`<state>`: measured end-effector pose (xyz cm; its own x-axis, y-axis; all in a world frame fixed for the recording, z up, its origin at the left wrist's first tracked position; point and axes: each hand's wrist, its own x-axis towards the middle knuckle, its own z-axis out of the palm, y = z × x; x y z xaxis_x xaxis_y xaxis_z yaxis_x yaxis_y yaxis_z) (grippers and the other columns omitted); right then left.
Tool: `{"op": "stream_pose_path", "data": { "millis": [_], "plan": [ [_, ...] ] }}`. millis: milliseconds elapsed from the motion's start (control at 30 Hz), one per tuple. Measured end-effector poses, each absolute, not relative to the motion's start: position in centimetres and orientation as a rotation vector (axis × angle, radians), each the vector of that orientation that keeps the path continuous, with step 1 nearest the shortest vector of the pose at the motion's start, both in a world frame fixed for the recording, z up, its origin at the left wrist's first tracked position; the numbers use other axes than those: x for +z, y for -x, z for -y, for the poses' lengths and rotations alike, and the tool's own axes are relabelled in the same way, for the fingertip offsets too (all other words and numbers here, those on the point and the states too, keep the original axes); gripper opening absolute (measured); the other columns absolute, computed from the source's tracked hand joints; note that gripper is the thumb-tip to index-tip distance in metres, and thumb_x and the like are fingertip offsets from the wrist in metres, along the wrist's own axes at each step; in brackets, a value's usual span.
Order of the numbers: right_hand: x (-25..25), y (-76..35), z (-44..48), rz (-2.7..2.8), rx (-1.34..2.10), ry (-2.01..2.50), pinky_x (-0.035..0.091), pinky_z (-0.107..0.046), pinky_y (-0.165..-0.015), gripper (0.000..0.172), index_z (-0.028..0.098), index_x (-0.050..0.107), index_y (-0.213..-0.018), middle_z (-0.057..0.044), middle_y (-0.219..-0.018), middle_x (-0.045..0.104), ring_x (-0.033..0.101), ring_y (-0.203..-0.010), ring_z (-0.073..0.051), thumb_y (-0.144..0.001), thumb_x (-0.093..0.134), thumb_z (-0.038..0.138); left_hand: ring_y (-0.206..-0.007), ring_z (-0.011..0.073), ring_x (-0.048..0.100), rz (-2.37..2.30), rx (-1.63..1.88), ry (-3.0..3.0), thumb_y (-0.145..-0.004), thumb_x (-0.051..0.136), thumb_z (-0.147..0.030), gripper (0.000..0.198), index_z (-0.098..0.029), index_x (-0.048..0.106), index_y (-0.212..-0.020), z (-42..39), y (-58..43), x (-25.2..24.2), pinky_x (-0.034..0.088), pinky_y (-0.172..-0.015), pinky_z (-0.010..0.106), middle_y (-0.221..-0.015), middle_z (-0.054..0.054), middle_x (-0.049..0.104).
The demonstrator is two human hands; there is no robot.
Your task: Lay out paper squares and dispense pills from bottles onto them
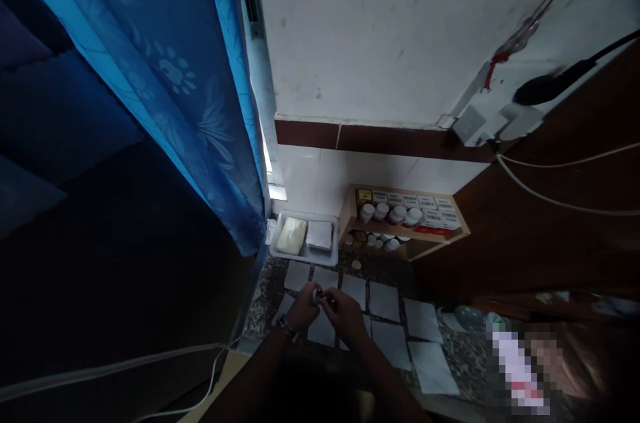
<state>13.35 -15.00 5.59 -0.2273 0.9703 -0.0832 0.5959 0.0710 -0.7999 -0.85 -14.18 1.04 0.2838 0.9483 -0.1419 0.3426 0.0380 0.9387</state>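
My left hand (301, 309) is wrapped round a small white bottle (316, 296), held above the sheets on the counter. Close against the bottle's top, my right hand (345, 316) has its fingers pinched together; whatever they hold is too small and dark to make out. Beneath and around both hands, several white paper squares (384, 302) lie in two rows on the speckled counter (257, 316). A round whitish cap (356, 264) lies on the counter beyond the hands.
A clear plastic tray (305, 259) at the back left holds a yellowish packet (291, 236) and a white paper stack (319, 235). Beside it, a wooden shelf (463, 226) carries white-capped bottles and small boxes. A blue curtain (200, 110) hangs left; plugs and cables (480, 120) are on the wall.
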Motion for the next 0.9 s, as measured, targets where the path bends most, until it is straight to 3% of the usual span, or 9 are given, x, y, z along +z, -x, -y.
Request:
{"op": "stream_pose_path", "data": {
  "millis": [167, 367, 633, 800, 900],
  "plan": [
    [5.7, -12.9, 15.1, 2.034, 0.902, 1.619, 0.036, -0.024, -0.061, 0.016, 0.020, 0.058, -0.074, -0.003, -0.073, 0.061, 0.056, -0.068, -0.015, -0.081, 0.048, 0.031, -0.079, 0.0164, 0.049, -1.238, 0.747, -1.597, -0.077, 0.049, -0.017, 0.005, -0.016, 0.051, -0.082, 14.6, 0.9, 1.0, 0.037, -0.072, 0.029, -0.083, 0.003, 0.053],
    [5.3, -13.0, 15.1, 2.035, 0.845, 1.573, 0.035, -0.024, -0.059, 0.014, 0.019, 0.053, -0.069, -0.002, -0.068, 0.057, 0.052, -0.064, -0.014, -0.080, 0.048, 0.026, -0.076, 0.0159, 0.052, -1.213, 0.749, -1.577, -0.082, 0.049, -0.026, 0.013, -0.015, 0.054, -0.087, 15.3, 0.3, 1.4, 0.038, -0.068, 0.027, -0.083, 0.003, 0.058],
    [3.5, -14.2, 15.9, 2.187, 0.624, 1.339, 0.034, -0.023, -0.058, 0.024, 0.019, 0.054, -0.076, -0.003, -0.071, 0.057, 0.052, -0.064, -0.013, -0.089, 0.035, 0.027, -0.073, 0.0148, 0.052, -1.186, 0.769, -1.493, -0.077, 0.058, -0.029, 0.018, -0.013, 0.058, -0.084, 15.7, -0.2, 3.7, 0.038, -0.064, 0.023, -0.078, 0.002, 0.061],
    [5.7, -15.5, 15.1, 2.150, 0.836, 1.246, 0.039, -0.024, -0.064, 0.021, 0.020, 0.059, -0.082, -0.004, -0.076, 0.060, 0.054, -0.070, -0.014, -0.088, 0.041, 0.031, -0.086, 0.0184, 0.056, -1.148, 0.771, -1.481, -0.070, 0.062, -0.018, 0.032, -0.014, 0.060, -0.101, 15.1, 0.3, 4.4, 0.041, -0.078, 0.027, -0.096, 0.005, 0.064],
    [8.3, -16.1, 14.1, 2.230, 0.904, 1.227, 0.039, -0.024, -0.067, 0.020, 0.023, 0.062, -0.095, -0.005, -0.086, 0.062, 0.056, -0.076, -0.014, -0.087, 0.044, 0.029, -0.083, 0.0173, 0.055, -1.048, 0.638, -1.502, -0.061, 0.063, -0.009, 0.041, -0.014, 0.062, -0.101, 14.6, 1.0, 4.8, 0.041, -0.077, 0.027, -0.093, 0.002, 0.065]
  ]
}}
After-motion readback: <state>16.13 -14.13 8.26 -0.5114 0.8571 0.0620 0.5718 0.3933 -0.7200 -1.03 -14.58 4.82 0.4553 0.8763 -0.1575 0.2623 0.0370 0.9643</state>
